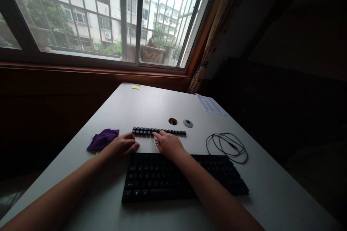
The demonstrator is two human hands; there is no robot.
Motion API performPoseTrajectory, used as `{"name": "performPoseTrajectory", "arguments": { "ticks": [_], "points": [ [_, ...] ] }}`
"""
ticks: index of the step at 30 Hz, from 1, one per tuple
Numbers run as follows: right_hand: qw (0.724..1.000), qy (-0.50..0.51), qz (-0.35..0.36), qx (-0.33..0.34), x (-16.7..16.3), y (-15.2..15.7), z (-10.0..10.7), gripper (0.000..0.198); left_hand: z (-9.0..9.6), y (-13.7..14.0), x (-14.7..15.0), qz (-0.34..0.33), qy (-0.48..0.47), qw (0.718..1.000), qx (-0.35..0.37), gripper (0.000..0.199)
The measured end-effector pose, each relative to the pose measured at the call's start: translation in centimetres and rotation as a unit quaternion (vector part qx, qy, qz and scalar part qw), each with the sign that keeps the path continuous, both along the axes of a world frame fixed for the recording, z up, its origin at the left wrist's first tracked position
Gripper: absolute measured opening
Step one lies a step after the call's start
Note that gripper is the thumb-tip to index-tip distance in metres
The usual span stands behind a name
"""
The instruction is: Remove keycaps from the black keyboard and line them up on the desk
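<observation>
Two rows of loose black keycaps (173, 131) lie on the white table behind a black keyboard (162, 193). My right hand (169, 144) is over the keyboard's back edge, its index fingertip at the middle of the keycap rows. Its other fingers are curled around what looks like a wire keycap puller (156, 143); thin wire shows below them, and a small white loop shows past the knuckles. My left hand (127, 143) rests on the table by the left end of the rows. Its fingers are loosely curled, with nothing visible in them.
A crumpled purple cloth (103, 139) lies left of my left hand. The coiled black cable (227, 146) is at the right. Farther back are a cable hole (172, 121), a grey round cover (188, 123), a printed sheet (210, 104) and yellow sticky notes (136, 87).
</observation>
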State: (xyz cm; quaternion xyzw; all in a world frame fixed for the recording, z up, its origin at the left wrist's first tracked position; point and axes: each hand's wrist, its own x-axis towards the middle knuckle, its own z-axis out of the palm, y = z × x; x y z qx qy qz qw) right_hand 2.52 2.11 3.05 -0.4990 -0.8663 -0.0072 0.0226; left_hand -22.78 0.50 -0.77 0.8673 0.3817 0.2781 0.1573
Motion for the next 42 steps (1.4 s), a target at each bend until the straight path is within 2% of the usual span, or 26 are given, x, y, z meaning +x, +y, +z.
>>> {"name": "performPoseTrajectory", "arguments": {
  "ticks": [22, 28, 32, 35, 38, 40, 42],
  "points": [
    [1.000, 0.001, -0.006, 0.016, -0.5, -0.2, 0.0, 0.046, -0.4, 0.1, 0.0, 0.000, -0.010, 1.000, 0.003, 0.028],
    [0.999, 0.045, -0.011, 0.022, -0.1, -0.5, 0.6, 0.041, 0.0, -0.1, 0.1, 0.003, -0.014, 1.000, 0.008, 0.029],
    [0.992, 0.129, 0.001, 0.017, 0.8, -0.9, 1.8, 0.030, -0.1, 0.0, 0.0, 0.009, -0.012, 1.000, 0.000, 0.029],
    [0.970, 0.242, 0.010, 0.003, 2.0, -1.4, 2.8, 0.029, 0.0, -0.1, 0.0, -0.001, -0.013, 1.000, -0.016, 0.028],
    [0.931, 0.363, -0.022, -0.031, 3.2, -2.0, 3.3, 0.029, 0.5, -0.4, -0.1, -0.033, -0.024, 0.999, -0.035, 0.026],
    [0.890, 0.446, -0.062, -0.065, 3.6, -2.5, 3.4, 0.031, 1.0, -0.7, -0.1, -0.061, -0.029, 0.997, -0.046, 0.023],
    [0.832, 0.537, -0.102, -0.095, 3.7, -3.2, 3.4, 0.031, 1.6, -1.0, -0.1, -0.089, -0.028, 0.994, -0.063, 0.020]
  ]
}}
